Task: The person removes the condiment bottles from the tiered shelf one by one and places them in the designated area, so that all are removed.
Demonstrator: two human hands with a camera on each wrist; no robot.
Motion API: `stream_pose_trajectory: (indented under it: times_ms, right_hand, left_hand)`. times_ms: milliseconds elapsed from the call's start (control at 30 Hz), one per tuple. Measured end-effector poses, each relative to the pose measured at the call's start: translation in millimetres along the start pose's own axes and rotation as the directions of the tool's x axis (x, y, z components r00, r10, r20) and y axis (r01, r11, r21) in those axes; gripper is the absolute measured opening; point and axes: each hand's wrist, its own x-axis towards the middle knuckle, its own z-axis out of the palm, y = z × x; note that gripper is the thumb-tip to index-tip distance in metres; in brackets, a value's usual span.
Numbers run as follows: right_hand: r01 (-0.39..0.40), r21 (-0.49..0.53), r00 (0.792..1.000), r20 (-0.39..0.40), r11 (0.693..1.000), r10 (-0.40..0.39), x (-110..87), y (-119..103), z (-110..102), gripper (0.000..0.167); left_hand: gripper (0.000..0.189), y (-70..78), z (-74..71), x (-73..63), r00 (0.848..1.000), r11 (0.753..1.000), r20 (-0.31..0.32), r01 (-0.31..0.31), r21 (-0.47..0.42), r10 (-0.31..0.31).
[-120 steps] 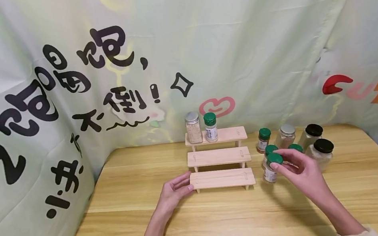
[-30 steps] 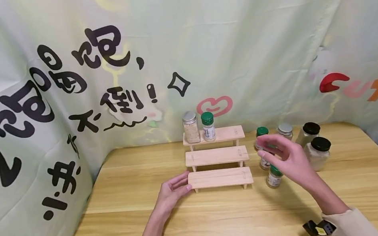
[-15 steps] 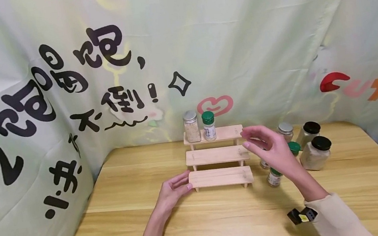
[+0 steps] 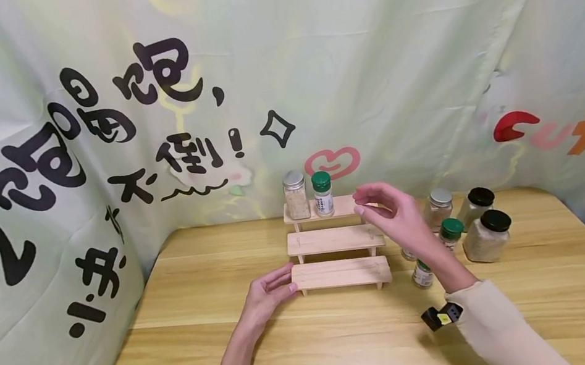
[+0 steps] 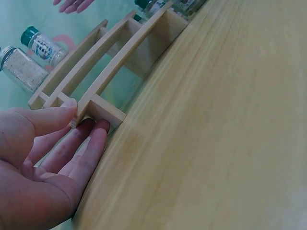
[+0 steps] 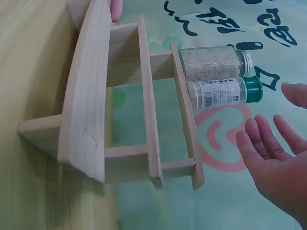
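A three-tier wooden rack (image 4: 340, 273) stands on the table. My left hand (image 4: 268, 298) grips the left end of its lowest tier, the thumb on top and fingertips below, as the left wrist view shows. On the top tier stand a silver-capped glass jar of pale grains (image 4: 296, 195) and a green-capped spice shaker (image 4: 323, 194), side by side. My right hand (image 4: 395, 215), fingers loosely bent and holding nothing, hovers at that tier's right end. In the right wrist view the right hand (image 6: 280, 167) is apart from the green-capped shaker (image 6: 220, 92).
Right of the rack are green-capped shakers (image 4: 450, 232), a silver-capped jar (image 4: 439, 210) and two black-capped jars (image 4: 488, 237). One front shaker (image 4: 423, 274) stands nearest; my right hand and forearm hide others. A printed curtain (image 4: 400, 67) hangs behind the table (image 4: 316, 347).
My right hand held a green cap at first, then let go, leaving that shaker slightly nearer the front. It has since moved left to the top tier. The left hand has stayed put.
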Motion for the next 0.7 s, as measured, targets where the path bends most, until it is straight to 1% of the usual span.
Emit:
stream_pose_trajectory:
  times_ms: [100, 300, 400, 567, 700]
  right_hand:
    - [-0.024, 0.003, 1.0, -0.004, 1.0, 0.024, 4.6, 0.1, 3.2, 0.04]
    - [-0.041, 0.005, 0.999, 0.005, 0.999, 0.041, 13.4, 0.4, 7.7, 0.039]
    - [-0.049, 0.005, 0.999, -0.001, 0.999, 0.049, 17.7, -0.8, 10.4, 0.041]
    - [-0.044, -0.017, 0.999, -0.011, 0.999, 0.043, 27.8, -3.5, 16.1, 0.044]
    - [-0.04, -0.026, 0.999, -0.008, 0.999, 0.04, 37.2, -3.8, 21.3, 0.044]
  left_hand:
    - [0.056, -0.1, -0.3, 0.0, 1.0, 1.0, 0.002, -0.005, 0.006, 0.005]
    - [0.056, 0.4, -0.3, 0.4, 1.0, 1.0, -0.001, 0.004, 0.001, -0.004]
    - [0.056, 0.5, -0.3, 0.8, 1.0, 1.0, 0.009, -0.004, 0.004, 0.004]
    - [0.057, 0.4, -0.5, 1.4, 1.0, 1.0, 0.01, -0.007, 0.004, 0.007]
    - [0.057, 0.3, -0.5, 1.2, 1.0, 1.0, 0.009, -0.003, 0.001, 0.003]
